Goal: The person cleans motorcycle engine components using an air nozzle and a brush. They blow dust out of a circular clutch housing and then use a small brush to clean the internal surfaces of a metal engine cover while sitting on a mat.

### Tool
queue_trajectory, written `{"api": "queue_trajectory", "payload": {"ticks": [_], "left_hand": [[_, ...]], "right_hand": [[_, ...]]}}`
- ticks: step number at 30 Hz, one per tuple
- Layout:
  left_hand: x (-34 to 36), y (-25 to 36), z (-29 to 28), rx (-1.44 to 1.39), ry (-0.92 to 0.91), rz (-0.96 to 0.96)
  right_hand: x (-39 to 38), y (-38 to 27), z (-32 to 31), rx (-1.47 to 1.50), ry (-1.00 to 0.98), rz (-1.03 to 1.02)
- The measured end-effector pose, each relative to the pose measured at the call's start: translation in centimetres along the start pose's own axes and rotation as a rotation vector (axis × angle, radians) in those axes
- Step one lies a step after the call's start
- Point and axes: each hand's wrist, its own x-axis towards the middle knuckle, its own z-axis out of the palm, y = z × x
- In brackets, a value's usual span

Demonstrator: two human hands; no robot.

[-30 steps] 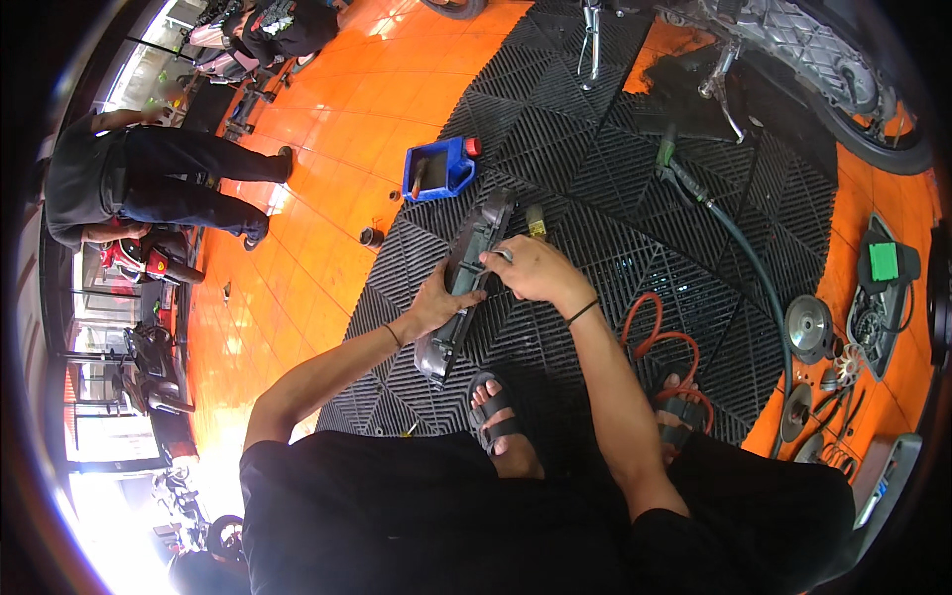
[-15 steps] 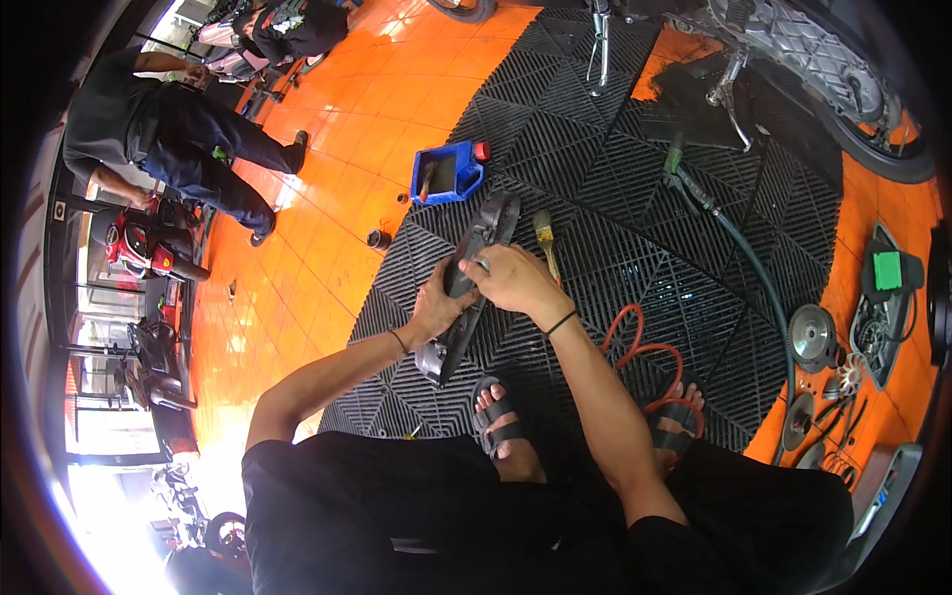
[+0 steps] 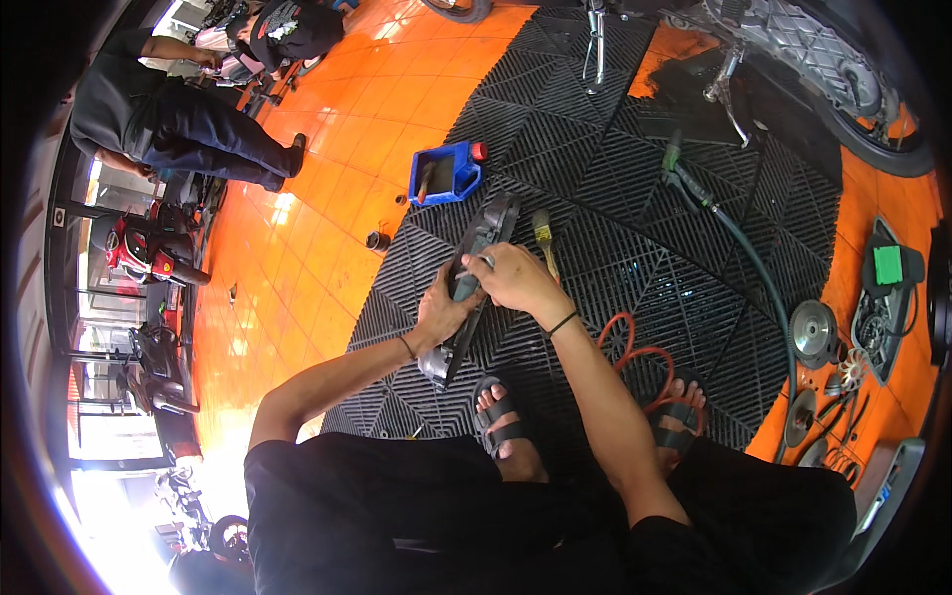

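Note:
A long, narrow, dark engine cover (image 3: 484,230) with a greyish metal lower end is tilted in front of me, above the black mat. My left hand (image 3: 443,312) grips its near side, the thumb lying along it. My right hand (image 3: 519,281) is closed at the cover's middle, fingertips bent against its surface. Whatever those fingers pinch is too small to make out. Just beyond the right hand, a paintbrush (image 3: 544,241) with a yellow band lies on the mat. A cut-open blue jug (image 3: 447,173) with a red cap stands past the cover, another brush (image 3: 426,182) inside it.
A green-ended air gun (image 3: 684,178) and its hose cross the ribbed mat (image 3: 635,258). A red cord (image 3: 635,359) coils by my right foot. Metal discs (image 3: 813,332) and other parts lie right on orange tiles. A motorcycle (image 3: 823,69) stands far right; a person (image 3: 178,119) stands left.
The cover has shifted slightly downward, with both hands still at it. My right fingers have moved a little on it. At the left, the standing person has brought their legs closer together.

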Motion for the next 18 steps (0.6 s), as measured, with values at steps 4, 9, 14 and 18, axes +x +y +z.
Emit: {"api": "queue_trajectory", "payload": {"ticks": [4, 9, 14, 18], "left_hand": [[0.0, 0.3, 0.0, 0.051, -0.03, -0.024], [0.1, 0.3, 0.5, 0.058, 0.02, 0.028], [0.1, 0.3, 0.4, 0.012, -0.01, -0.007], [0.1, 0.6, 0.2, 0.015, -0.015, 0.0]], "right_hand": [[0.0, 0.2, -0.8, -0.002, -0.144, 0.101], [0.0, 0.6, -0.3, -0.043, -0.005, 0.055], [-0.1, 0.7, 0.4, -0.054, 0.118, 0.112], [0.3, 0.9, 0.5, -0.023, 0.114, 0.077]]}}
